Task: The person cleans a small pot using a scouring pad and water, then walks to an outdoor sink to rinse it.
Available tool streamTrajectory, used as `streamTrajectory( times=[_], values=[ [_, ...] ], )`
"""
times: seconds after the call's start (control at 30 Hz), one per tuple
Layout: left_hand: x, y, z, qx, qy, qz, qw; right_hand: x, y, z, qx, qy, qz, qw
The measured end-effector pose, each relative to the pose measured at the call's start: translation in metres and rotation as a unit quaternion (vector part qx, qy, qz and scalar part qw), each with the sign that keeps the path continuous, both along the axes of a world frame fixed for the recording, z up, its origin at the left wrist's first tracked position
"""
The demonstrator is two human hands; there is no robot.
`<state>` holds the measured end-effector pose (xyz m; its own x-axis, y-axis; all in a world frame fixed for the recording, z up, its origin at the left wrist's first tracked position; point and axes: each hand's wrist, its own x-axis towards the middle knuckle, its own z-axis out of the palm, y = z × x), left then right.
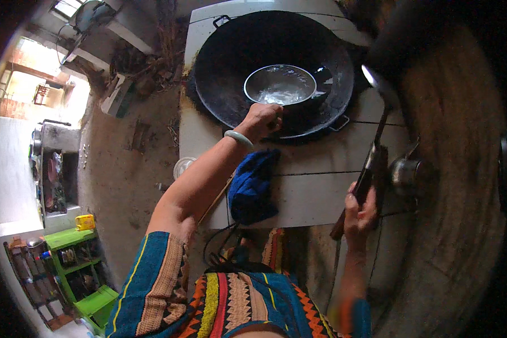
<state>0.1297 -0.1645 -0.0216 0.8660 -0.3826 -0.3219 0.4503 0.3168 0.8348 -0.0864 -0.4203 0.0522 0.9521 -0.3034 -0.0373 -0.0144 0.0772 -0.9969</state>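
Note:
A large black wok [224,55] with loop handles sits in the white-tiled stove top [312,198]. Inside its outline is a round metal bowl [281,84] with what looks like clear water in it. My left hand [264,120], a bangle on its wrist, is closed at the bowl's near rim; the exact grip is hidden behind the fingers. On the right, my right hand [360,211] grips the dark handle of a long metal cooking utensil [378,122]. Its shiny head points away from me, beside the wok's right edge, and is too blurred to tell ladle from spatula.
A bunched blue cloth [253,190] lies on the tiles between me and the wok. Left of it stands a clear round container [185,167]. A small metal pot [405,173] is right of the utensil. Green shelving [69,238] stands at the far left.

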Motion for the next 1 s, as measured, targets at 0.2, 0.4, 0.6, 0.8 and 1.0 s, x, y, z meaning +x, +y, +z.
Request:
streamTrajectory(
  times=[0.2, 0.4, 0.6, 0.8, 1.0],
  values=[
    [-0.009, 0.035, 0.04, 0.016, 0.035, 0.094, 0.995, 0.055, 0.033, 0.072, 0.075, 0.132, 0.126, 0.98],
    [-0.007, 0.08, 0.087, 0.124, -0.008, 0.141, 0.982, 0.193, -0.02, 0.03, -0.472, -0.173, 0.225, 0.835],
    [-0.051, 0.158, 0.106, 0.241, 0.031, 0.095, 0.965, 0.264, 0.049, 0.13, -0.627, 0.231, 0.439, 0.601],
    [-0.082, 0.187, 0.091, 0.243, 0.034, 0.055, 0.968, 0.289, 0.038, 0.073, -0.709, 0.245, 0.456, 0.479],
    [-0.092, 0.185, 0.082, 0.277, 0.048, 0.053, 0.958, 0.235, 0.034, -0.042, -0.735, 0.063, 0.283, 0.613]
  ],
)
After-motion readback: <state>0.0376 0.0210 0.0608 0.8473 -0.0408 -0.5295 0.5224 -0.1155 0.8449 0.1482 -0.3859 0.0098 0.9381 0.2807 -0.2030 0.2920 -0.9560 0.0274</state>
